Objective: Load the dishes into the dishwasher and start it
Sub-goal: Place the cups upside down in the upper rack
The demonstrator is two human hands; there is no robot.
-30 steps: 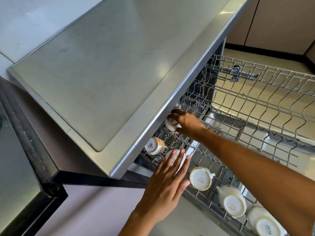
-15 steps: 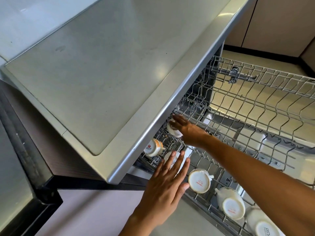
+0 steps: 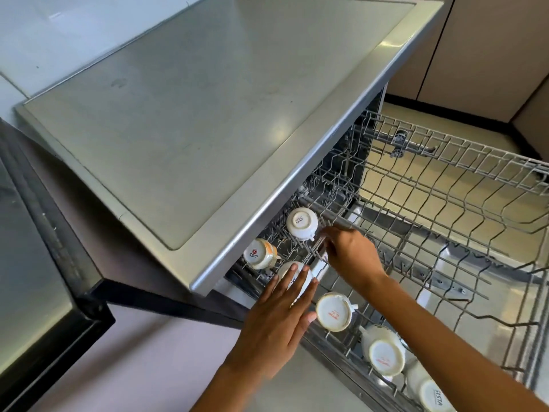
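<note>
The upside-down cup (image 3: 294,279) was covered by the flat, released left hand (image 3: 274,322); rack wires (image 3: 319,248) were pinched by the right hand (image 3: 352,257), farther back.

The steel counter (image 3: 190,120) overhangs the back of the lower rack (image 3: 445,281), closing access from above to the two upturned cups (image 3: 301,223) (image 3: 259,253) beneath its edge. The left hand (image 3: 279,319) covers a third cup (image 3: 292,278); the right hand (image 3: 352,252) occupies the tines just beside the rearmost cup. More upturned cups (image 3: 334,312) (image 3: 384,350) fill the near rack edge. The rack centre and right are open wire. The extended upper rack (image 3: 463,162) bars approach from the far side.
</note>
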